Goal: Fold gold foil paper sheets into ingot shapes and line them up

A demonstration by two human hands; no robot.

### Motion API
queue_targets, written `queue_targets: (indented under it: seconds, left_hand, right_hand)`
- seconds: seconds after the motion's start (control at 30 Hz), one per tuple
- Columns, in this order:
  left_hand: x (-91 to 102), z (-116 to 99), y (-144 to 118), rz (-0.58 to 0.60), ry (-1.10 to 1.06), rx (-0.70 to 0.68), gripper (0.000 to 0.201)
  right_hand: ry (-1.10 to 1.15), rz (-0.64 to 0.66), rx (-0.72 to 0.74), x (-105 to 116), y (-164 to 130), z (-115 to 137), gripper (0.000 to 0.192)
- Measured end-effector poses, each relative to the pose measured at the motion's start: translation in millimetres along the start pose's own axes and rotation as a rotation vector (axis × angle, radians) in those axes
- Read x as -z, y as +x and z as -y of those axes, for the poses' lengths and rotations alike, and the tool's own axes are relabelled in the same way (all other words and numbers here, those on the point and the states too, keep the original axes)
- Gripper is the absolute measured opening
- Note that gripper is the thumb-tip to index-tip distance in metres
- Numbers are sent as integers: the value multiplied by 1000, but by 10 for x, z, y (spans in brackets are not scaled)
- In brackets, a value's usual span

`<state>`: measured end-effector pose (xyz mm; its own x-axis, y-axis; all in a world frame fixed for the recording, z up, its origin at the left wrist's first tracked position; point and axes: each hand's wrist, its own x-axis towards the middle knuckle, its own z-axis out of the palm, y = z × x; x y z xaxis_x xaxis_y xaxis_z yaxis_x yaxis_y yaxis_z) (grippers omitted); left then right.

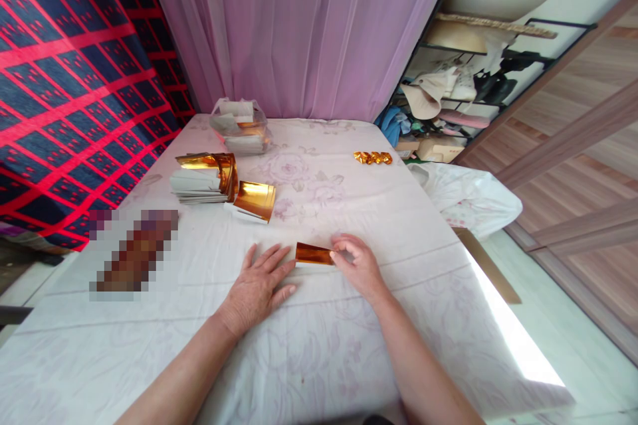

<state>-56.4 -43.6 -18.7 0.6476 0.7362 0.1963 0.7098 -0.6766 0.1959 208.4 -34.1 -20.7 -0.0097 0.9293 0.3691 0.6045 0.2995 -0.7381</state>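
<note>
Here, your left hand (259,281) lies flat on the white cloth of the table (349,319), palm down and fingers spread, grasping nothing; its longest fingertips touch the left end of a folded strip of gold foil paper (314,254). Your right hand (359,264) sits at 3 o'clock from that strip, fingers curled in over its right end and pinching it. The thumb side of that grip is turned away from you, so you cannot tell how much of the strip lies under the fingers. The strip itself rests on the cloth between the two hands, at about 12 o'clock from your left hand's knuckles.

At 11 o'clock from the strip lies a loose gold sheet (255,200), slightly lifted at one edge. Just beside it, further toward 10 o'clock, stands a stack of white-backed sheets (197,187) with a curled gold sheet draped over its right side. Beyond that, at 11 o'clock near the curtain (299,26), a clear plastic bag (240,125) holds more sheets; its contents are hard to make out through the plastic. At 1 o'clock, well apart from your hands, a short row of small folded gold pieces (373,157) sits on the cloth, too small to count surely. At 9 o'clock a patch (132,252) is blurred into blocks and cannot be read. Your forearms are cut off by the lower edge.
</note>
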Motion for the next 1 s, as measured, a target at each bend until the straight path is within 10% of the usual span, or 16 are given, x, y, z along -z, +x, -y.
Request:
queue_targets:
  seconds: [0.47, 1.0]
  left_hand:
    - [169, -82, 51, -430, -256, -1, 24]
    - [235, -544, 319, -266, -175, 126, 30]
  right_hand:
    - [125, 3, -190, -27, -41, 136, 16]
    - [243, -24, -191, -77, -12, 480, 12]
